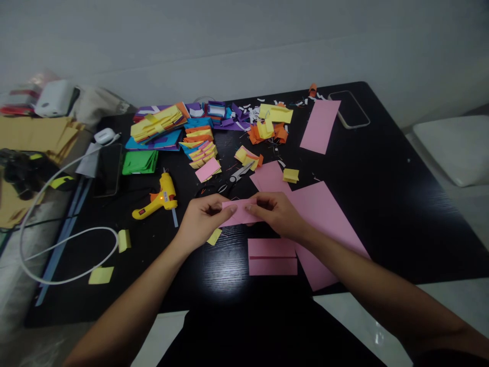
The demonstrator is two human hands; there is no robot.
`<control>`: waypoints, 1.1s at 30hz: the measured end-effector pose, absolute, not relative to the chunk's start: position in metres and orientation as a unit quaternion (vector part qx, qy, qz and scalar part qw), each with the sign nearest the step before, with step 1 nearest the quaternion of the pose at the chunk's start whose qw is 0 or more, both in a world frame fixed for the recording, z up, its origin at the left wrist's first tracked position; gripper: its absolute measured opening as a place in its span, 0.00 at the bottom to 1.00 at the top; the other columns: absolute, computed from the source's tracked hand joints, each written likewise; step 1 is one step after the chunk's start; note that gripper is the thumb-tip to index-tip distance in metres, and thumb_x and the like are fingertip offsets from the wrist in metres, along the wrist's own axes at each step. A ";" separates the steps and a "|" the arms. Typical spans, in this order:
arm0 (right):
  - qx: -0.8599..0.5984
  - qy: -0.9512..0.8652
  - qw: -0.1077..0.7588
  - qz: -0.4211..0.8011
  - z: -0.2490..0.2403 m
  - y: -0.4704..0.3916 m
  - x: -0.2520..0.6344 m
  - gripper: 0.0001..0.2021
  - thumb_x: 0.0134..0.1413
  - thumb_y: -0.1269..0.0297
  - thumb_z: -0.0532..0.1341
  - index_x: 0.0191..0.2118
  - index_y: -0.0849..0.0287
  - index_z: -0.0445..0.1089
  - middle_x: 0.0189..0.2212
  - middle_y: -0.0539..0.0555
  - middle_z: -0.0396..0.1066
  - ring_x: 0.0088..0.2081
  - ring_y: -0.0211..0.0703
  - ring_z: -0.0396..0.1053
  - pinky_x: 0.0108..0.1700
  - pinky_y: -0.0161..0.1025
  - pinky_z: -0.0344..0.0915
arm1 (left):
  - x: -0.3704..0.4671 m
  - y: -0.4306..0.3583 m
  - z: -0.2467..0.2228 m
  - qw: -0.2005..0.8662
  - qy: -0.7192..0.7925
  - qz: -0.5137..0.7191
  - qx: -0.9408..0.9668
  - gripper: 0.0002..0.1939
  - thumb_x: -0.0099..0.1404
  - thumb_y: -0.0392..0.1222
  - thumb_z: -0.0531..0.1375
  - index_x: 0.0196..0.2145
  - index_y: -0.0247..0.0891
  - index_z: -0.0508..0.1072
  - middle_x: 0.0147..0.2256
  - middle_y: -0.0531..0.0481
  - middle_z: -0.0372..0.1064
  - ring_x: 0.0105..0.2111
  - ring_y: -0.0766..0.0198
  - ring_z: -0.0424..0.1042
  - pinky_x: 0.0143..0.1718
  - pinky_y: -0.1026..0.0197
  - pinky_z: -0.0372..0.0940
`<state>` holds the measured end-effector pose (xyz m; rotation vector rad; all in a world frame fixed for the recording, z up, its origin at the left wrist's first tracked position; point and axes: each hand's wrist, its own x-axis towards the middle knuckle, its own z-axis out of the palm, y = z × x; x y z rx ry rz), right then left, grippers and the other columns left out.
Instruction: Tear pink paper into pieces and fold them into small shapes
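Observation:
A small pink piece of paper (240,214) is held level above the black table by both hands. My left hand (204,216) pinches its left end, thumb on top. On its right end, my right hand (277,214) presses down with the thumb, fingers curled underneath. Just below lies a folded pink paper (272,257) with a crease across it. Larger pink sheets (324,229) rest under and beside my right forearm. Beyond my hands are scissors (239,174), their handles partly hidden in the dark. A yellow scrap (214,236) sits by my left wrist.
On the left are a yellow glue gun (162,198), a green paper bundle (140,162), a dark phone (108,169) and a looped white cable (69,233). Folded colored papers (200,145) and scraps line the back. A phone case (349,109) lies at the back right.

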<state>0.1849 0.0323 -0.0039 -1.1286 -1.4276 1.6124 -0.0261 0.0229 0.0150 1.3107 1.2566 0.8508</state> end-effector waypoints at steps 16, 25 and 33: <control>-0.455 -0.550 0.369 0.595 -0.007 0.037 0.187 0.10 0.52 0.58 0.67 0.32 0.60 0.77 0.26 0.48 0.72 0.28 0.37 0.66 0.32 0.37 0.62 | -0.029 0.026 0.016 0.548 0.525 0.355 0.546 0.13 0.58 0.49 0.71 0.28 0.35 0.79 0.21 0.54 0.70 0.20 0.70 0.63 0.22 0.67 0.56; -0.475 -0.530 0.396 0.580 -0.007 0.043 0.192 0.10 0.51 0.57 0.71 0.31 0.58 0.77 0.28 0.49 0.75 0.30 0.39 0.70 0.35 0.38 0.68 | -0.038 0.033 0.024 0.513 0.547 0.382 0.540 0.12 0.59 0.48 0.72 0.29 0.35 0.79 0.21 0.53 0.73 0.20 0.68 0.68 0.22 0.67 0.59; -0.460 -0.504 0.407 0.608 -0.010 0.048 0.193 0.18 0.46 0.49 0.77 0.33 0.58 0.80 0.29 0.50 0.76 0.30 0.39 0.72 0.35 0.39 0.74 | -0.044 0.041 0.016 0.521 0.545 0.375 0.539 0.15 0.58 0.51 0.73 0.30 0.35 0.80 0.22 0.52 0.75 0.20 0.65 0.74 0.23 0.66 0.64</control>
